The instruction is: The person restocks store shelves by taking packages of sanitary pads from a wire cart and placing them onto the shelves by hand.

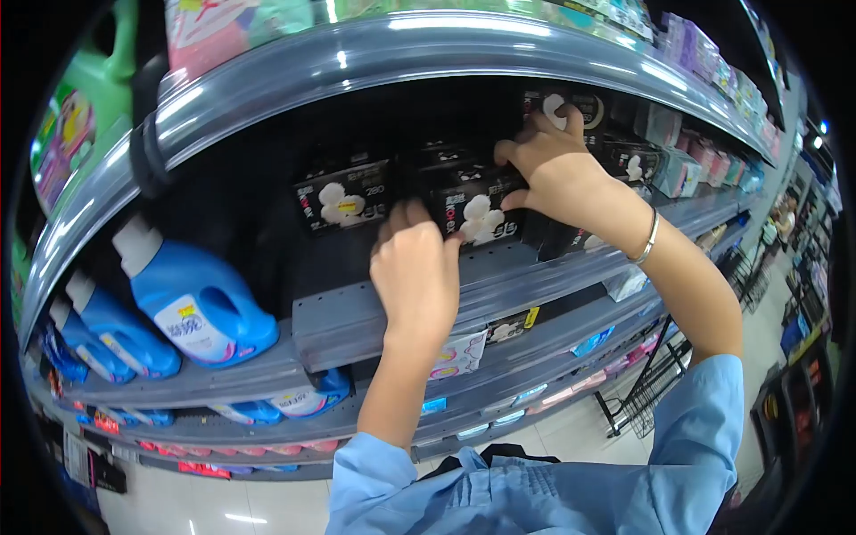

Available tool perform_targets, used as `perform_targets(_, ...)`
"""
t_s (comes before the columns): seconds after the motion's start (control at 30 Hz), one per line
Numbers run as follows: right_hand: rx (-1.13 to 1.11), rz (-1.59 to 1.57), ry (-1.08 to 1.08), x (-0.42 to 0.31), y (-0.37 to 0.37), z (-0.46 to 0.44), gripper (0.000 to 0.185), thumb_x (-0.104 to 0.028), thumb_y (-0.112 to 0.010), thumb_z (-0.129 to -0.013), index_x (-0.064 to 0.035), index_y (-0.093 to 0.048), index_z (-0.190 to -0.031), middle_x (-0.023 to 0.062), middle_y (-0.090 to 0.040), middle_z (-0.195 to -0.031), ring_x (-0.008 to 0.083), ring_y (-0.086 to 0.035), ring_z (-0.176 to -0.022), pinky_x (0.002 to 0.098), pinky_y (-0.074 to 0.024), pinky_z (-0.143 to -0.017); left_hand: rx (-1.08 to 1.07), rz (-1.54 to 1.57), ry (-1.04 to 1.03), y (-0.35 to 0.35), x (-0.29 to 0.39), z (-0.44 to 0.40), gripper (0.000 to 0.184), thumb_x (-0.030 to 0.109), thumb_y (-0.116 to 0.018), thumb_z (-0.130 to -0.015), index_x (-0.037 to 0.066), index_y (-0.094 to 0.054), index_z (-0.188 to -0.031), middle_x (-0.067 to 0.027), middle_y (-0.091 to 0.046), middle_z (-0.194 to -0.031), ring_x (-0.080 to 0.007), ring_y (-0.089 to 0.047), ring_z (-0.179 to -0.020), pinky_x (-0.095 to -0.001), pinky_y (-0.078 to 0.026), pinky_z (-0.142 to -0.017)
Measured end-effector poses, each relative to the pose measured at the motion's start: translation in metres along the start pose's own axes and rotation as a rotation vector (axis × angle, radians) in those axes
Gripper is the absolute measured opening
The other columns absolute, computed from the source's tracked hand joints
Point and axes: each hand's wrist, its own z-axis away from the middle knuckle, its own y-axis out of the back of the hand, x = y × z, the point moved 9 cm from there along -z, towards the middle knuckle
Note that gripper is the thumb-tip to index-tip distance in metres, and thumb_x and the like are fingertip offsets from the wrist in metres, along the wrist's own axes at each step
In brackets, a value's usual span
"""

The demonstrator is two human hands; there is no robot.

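Note:
Black sanitary pad packs (346, 194) printed with white flowers and the word Kotex stand on the shelf in front of me. My left hand (416, 267) reaches in at the left side of the middle pad pack (480, 214), its thumb by the front corner and its fingertips partly lost in shadow. To the right, my right hand (557, 169) is raised with fingers spread and bent over an upright dark pack (588, 114) at the back. Its thumb lies near the middle pack's right edge. I cannot tell how firmly either hand touches them.
Blue detergent bottles (201, 299) stand on the shelf at the left. A curved shelf edge (428, 45) runs overhead, close above my right hand. More small packs (678, 169) line the right side. A wire cart (646, 392) stands in the aisle.

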Motion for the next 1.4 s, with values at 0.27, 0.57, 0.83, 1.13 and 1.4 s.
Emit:
perform_targets(0.27, 0.571, -0.14, -0.145, 0.013, 0.085, 0.124, 0.028, -0.013, -0.074, -0.069, -0.0121, -0.065, -0.095, 0.0007, -0.065, -0.106, 0.0224, -0.054, -0.11, 0.0419, -0.0163, -0.105, 0.099, 1.773, -0.259, 0.065, 0.052, 0.062, 0.037, 0.027, -0.061, -0.089, 0.008, -0.048, -0.118, -0.0123, -0.062, -0.095, -0.0293, -0.055, -0.096, -0.0462, -0.045, -0.083)
perform_targets(0.57, 0.497, 0.186, -0.79, 0.098, -0.015, 0.425, 0.017, -0.008, -0.069, -0.072, -0.0165, -0.064, -0.086, -0.0032, -0.065, -0.097, 0.0188, -0.055, -0.105, 0.0424, -0.0104, -0.107, -0.526, 2.504, 0.327, 0.064, 0.216, 0.136, 0.019, 0.033, -0.047, -0.096, 0.022, -0.056, -0.11, 0.0001, -0.062, -0.079, -0.0184, -0.052, -0.084, -0.0387, -0.04, -0.089)
perform_targets(0.83, 0.18, -0.017, -1.508, 0.123, -0.043, 0.723, 0.01, -0.011, -0.064, -0.082, -0.0163, -0.064, -0.091, -0.0023, -0.064, -0.098, 0.0163, -0.055, -0.106, 0.0436, -0.0145, -0.104, -1.152, 3.069, 0.269, 0.006, 0.425, 0.203, 0.015, 0.034, -0.049, -0.096, 0.025, -0.059, -0.103, 0.0015, -0.061, -0.081, -0.0172, -0.051, -0.09, -0.0417, -0.035, -0.094)
perform_targets(1.13, 0.186, -0.015, -1.587, 0.163, -0.017, 0.818, 0.014, -0.008, -0.067, -0.077, -0.0161, -0.065, -0.088, -0.0045, -0.064, -0.092, 0.0151, -0.056, -0.101, 0.0463, -0.0145, -0.101, -1.546, 3.194, -0.001, -0.025, 0.582, 0.258, 0.016, 0.034, -0.047, -0.096, 0.025, -0.057, -0.105, 0.0028, -0.063, -0.085, -0.0172, -0.051, -0.088, -0.0385, -0.033, -0.093)
perform_targets(1.4, 0.125, -0.189, -1.621, 0.218, -0.061, 0.866, 0.014, -0.008, -0.067, -0.078, -0.0154, -0.065, -0.09, -0.0033, -0.064, -0.092, 0.0167, -0.056, -0.1, 0.0486, -0.0145, -0.102, -1.664, 2.879, 0.341, -0.075, 0.668, 0.279, 0.027, 0.036, -0.053, -0.093, 0.025, -0.051, -0.117, 0.0038, -0.064, -0.092, -0.0182, -0.05, -0.093, -0.0384, -0.032, -0.092)
